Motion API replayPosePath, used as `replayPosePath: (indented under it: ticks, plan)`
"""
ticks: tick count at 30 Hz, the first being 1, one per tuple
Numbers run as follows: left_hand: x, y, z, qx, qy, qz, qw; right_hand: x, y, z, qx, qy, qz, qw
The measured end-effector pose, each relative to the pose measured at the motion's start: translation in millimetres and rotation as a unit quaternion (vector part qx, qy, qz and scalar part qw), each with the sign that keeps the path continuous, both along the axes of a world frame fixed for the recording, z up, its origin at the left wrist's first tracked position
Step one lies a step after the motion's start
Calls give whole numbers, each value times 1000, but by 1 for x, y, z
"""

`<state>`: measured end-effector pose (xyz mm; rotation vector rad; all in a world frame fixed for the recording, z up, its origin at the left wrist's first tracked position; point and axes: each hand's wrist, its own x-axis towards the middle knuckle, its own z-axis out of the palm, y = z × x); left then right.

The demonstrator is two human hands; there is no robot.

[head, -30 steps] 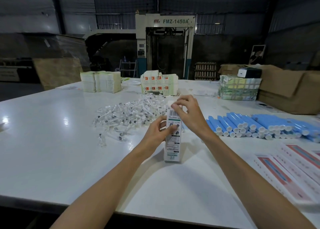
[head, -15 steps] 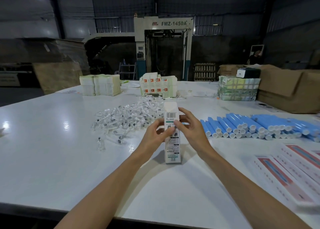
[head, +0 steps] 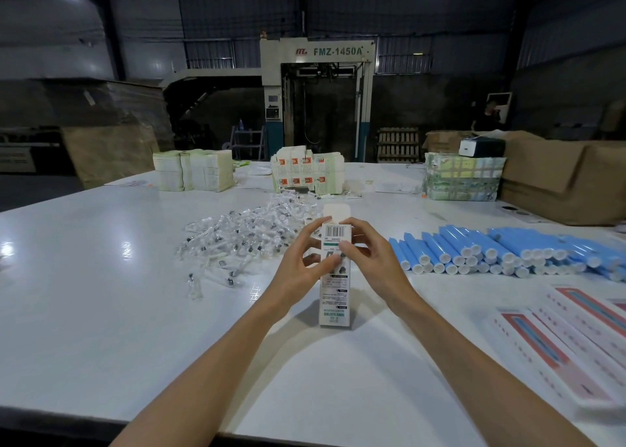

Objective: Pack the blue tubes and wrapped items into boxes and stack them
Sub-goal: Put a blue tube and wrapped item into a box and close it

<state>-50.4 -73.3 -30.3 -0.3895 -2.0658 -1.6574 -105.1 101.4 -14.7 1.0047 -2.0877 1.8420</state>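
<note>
Table (head: 101, 311): one, white and glossy, carrying all the stock listed below.
Machine (head: 318, 101): one, standing behind the table's far edge, lettered FMZ-1450A.
Cardboard cartons (head: 559, 179): brown, at the far right corner; the count cannot be told, since their edges merge.
Blue tubes (head: 508, 247): one bank to the person's right, laid side by side in overlapping layers with white caps toward the person; several dozen, too crowded for an exact count.
Wrapped items (head: 244, 240): one loose heap of clear packets to the person's left and beyond the box, too tangled to count; a few stragglers lie at its near edge.
Printed sheets (head: 559, 341): about three flat red-and-white pieces, overlapping, at the near right.
Flat box stacks (head: 193, 170): two piles at the far edge, one pale, one with red marks (head: 306, 172).
Taped bundle (head: 462, 179): one, green-patterned, beside the cartons.
Box (head: 333, 297): one, tall and narrow, standing upright on the table in front of the person, between heap and tubes; its top flap (head: 336, 212) stands up, unclosed.
Left hand (head: 298, 274): fingers curled, gripping the box's upper left side, thumb on the printed front.
Right hand (head: 376, 263): fingers curled, gripping the upper right side, thumb beneath the barcode.
Lone wrapped item (head: 194, 285): one, apart from the heap.
</note>
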Motion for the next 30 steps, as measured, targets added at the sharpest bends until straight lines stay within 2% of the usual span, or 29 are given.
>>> replayPosePath:
  ticks: [3,8,10,13,15,18,21,30]
  plan:
    - [-1,-1,1,-5,10,7,1000,0,0,5,18,12,-6,1000]
    - [0,-2,2,-18,12,12,1000,-1,4,6,71,84,-16,994]
    - [1,-2,4,-21,13,11,1000,-2,6,7,45,84,-12,995]
    - [3,0,5,-35,0,6,999,-6,8,10,-45,48,-29,997]
    - [4,2,6,-43,-14,-1,999,-10,7,14,-64,21,-45,997]
    - [5,6,6,-44,-24,-10,999,-18,5,22,-40,-18,-38,998]
    - [6,5,8,-43,-28,-6,999,-23,6,30,-15,-22,-24,999]
    - [5,2,5,-55,-26,-14,998,-25,14,37,75,101,-5,992]
